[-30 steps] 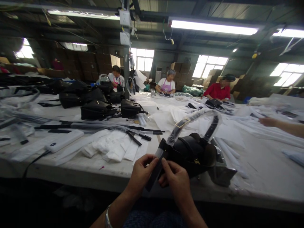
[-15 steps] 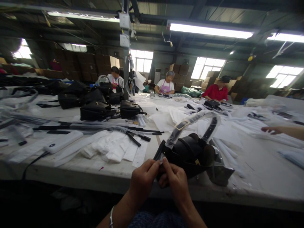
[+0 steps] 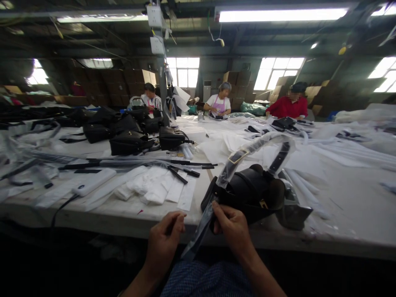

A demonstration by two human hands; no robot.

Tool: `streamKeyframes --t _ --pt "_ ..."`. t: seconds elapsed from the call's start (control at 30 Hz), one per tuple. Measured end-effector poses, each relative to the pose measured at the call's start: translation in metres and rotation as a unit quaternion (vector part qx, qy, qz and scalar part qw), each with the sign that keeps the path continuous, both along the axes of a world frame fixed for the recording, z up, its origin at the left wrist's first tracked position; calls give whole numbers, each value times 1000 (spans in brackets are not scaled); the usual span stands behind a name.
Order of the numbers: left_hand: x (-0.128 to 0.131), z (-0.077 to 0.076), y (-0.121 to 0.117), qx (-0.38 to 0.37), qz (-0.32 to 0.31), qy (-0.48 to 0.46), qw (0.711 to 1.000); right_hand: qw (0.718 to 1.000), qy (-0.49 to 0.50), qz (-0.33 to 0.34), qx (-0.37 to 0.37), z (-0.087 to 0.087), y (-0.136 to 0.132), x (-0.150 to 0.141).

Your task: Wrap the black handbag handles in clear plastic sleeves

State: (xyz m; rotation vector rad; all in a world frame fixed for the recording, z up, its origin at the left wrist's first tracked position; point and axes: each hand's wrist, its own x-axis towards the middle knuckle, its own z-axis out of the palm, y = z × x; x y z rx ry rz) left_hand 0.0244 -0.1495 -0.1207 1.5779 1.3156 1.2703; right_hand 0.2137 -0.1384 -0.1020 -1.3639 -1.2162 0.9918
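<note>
A black handbag (image 3: 247,189) rests at the near edge of the table, its upright handle (image 3: 236,159) wrapped in clear plastic and fitted with a gold-coloured buckle. From the bag's left side a plastic-covered strap (image 3: 198,237) hangs over the edge toward my lap. My right hand (image 3: 232,227) pinches this strap close to the bag, thumb on top; its lower fingers are partly hidden. Left of the strap, my left hand (image 3: 163,239) is in the air with curled fingers and thumb against them, showing nothing in its grasp. A grey plastic-like piece (image 3: 293,212) sits at the bag's right end.
Crumpled white sheets (image 3: 145,185), dark strips (image 3: 177,175) and a white device (image 3: 95,181) with a cable lie left on the table (image 3: 346,222). Several black bags (image 3: 130,142) are piled farther back. Across the table sit co-workers, one in a red top (image 3: 287,105).
My left hand has come off the strap and moved left and down. The strap now hangs downward from my right hand. A co-worker's hand at the right is out of view.
</note>
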Motion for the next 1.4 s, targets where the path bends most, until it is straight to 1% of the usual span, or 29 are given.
streamKeyframes --t 0.03,0.07,0.13,0.2,0.27,0.37,0.47,0.53,0.57,0.6,0.67,0.73,0.77,0.8,0.87,0.9,0.97,1.07,1.17,1.27,1.4 --pt "3 6 5 -33 -6 -29 999 1000 -6 1 6 0 -1 0" --pt "8 12 11 -69 -41 -61 995 1000 -11 1 9 0 -2 0" --pt "23 20 20 -133 -128 -116 976 1000 -21 4 11 3 -4 1" --pt "39 26 24 -169 -187 -157 955 999 -39 2 17 7 -5 3" --pt "53 29 24 -182 -212 -180 943 997 -66 -8 34 10 -5 5" --pt "65 29 24 -196 -206 -198 938 988 -130 -42 72 13 -6 7" --pt "70 25 29 -189 -154 -231 942 970 -203 -62 121 14 -13 12" --pt "71 20 33 -183 -124 -251 942 958 -234 -70 150 17 -22 24" --pt "72 17 34 -184 -114 -254 943 952 -243 -86 164 19 -27 35" --pt "72 15 35 -184 -106 -252 944 945 -250 -118 176 21 -31 49" --pt "72 9 36 -183 -95 -238 949 920 -261 -221 189 26 -35 89" --pt "72 6 34 -176 -93 -224 954 882 -276 -344 166 29 -33 138" --pt "72 4 33 -174 -96 -220 955 871 -287 -374 137 28 -30 163" --pt "73 4 32 -175 -99 -219 955 867 -286 -392 113 27 -26 188" --pt "75 4 30 -182 -96 -221 953 897 -233 -375 35 20 -17 227" --pt "76 4 30 -187 -89 -224 952 906 -214 -364 9 16 -13 240" --pt "79 7 29 -198 -71 -228 951 927 -170 -334 -27 8 -7 254" --pt "80 10 28 -205 -60 -220 952 948 -107 -299 -27 0 -2 253" --pt "79 11 25 -199 -56 -211 955 955 -44 -294 -3 0 -2 245" --pt "78 10 24 -190 -44 -208 959 951 -4 -308 16 7 -7 240" --pt "79 11 22 -194 -35 -208 958 942 13 -334 36 22 -26 231"
